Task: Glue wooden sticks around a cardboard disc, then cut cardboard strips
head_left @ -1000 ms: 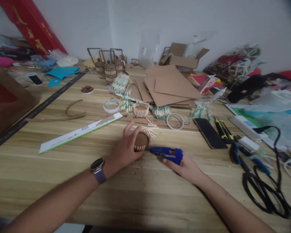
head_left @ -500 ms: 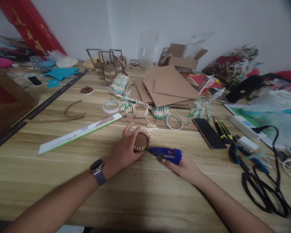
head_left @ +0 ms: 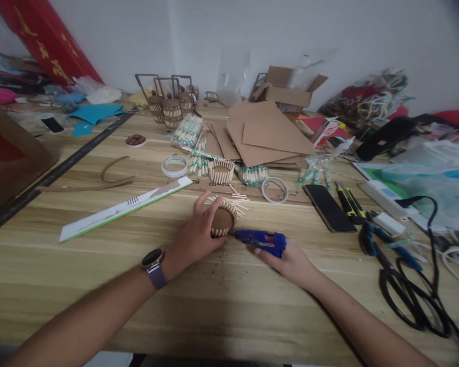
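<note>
My left hand [head_left: 199,229] is closed round the left side of a small round cardboard base [head_left: 222,220] edged with short upright wooden sticks. My right hand [head_left: 288,262] grips a blue hot glue gun [head_left: 263,241], whose nozzle points left at the base's near right edge. Whether the nozzle touches the sticks I cannot tell. Loose wooden sticks [head_left: 240,205] lie just behind the base. Farther back stands a similar stick-walled ring [head_left: 221,172]. Dark crumbs [head_left: 221,270] are scattered on the wood in front of the base.
Rolls of tape [head_left: 274,190] and cardboard sheets [head_left: 277,135] lie behind the hands. To the left is a white strip with a green edge [head_left: 126,210]. A phone [head_left: 329,208], yellow-black utility knives [head_left: 350,203] and large scissors [head_left: 413,295] are on the right. Lidded stick-covered buckets [head_left: 172,113] stand at the back.
Both hands, the base and the glue gun keep nearly the same places. The whole view has shifted very slightly.
</note>
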A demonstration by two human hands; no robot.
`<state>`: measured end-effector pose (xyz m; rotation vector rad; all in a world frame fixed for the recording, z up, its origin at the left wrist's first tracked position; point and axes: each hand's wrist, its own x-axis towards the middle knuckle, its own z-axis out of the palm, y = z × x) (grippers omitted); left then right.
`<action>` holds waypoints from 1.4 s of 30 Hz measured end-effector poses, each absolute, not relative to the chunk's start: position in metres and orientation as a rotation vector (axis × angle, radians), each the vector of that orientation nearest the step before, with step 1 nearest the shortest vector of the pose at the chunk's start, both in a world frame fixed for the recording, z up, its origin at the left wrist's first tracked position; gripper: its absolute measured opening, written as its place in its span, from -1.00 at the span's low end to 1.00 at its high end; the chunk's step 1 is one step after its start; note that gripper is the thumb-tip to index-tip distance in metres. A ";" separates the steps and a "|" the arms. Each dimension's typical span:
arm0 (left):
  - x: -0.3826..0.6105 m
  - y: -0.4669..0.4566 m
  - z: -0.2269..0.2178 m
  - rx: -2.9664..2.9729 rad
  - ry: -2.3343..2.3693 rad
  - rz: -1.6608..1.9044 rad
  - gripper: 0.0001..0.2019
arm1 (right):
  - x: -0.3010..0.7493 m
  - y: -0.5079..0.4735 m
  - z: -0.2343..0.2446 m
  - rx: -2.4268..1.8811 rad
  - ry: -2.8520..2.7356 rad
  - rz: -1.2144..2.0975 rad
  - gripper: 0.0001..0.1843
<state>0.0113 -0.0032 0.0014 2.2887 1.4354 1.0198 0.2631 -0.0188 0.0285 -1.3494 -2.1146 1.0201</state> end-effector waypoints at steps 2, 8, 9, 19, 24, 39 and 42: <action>0.011 -0.003 0.002 2.299 1.431 1.020 0.00 | 0.263 -0.019 0.028 -1.348 -2.116 1.016 -0.60; 0.011 -0.004 0.003 2.302 1.417 1.009 0.00 | 0.263 -0.017 0.027 -1.327 -2.136 0.993 -0.63; 0.011 -0.004 0.003 2.297 1.418 1.006 0.00 | 0.262 -0.017 0.028 -1.323 -2.133 0.993 -0.63; 0.010 -0.003 0.003 2.292 1.409 0.996 0.01 | 0.260 -0.019 0.031 -1.345 -2.140 0.982 -0.62; 0.010 -0.003 0.003 2.298 1.403 0.994 0.02 | 0.260 -0.019 0.031 -1.339 -2.136 1.003 -0.61; 0.010 -0.005 0.003 2.260 1.424 0.988 -0.03 | 0.260 -0.023 0.024 -1.402 -2.090 0.945 -0.64; 0.010 -0.004 0.002 2.264 1.423 0.985 -0.02 | 0.263 -0.023 0.028 -1.435 -1.999 0.918 -0.62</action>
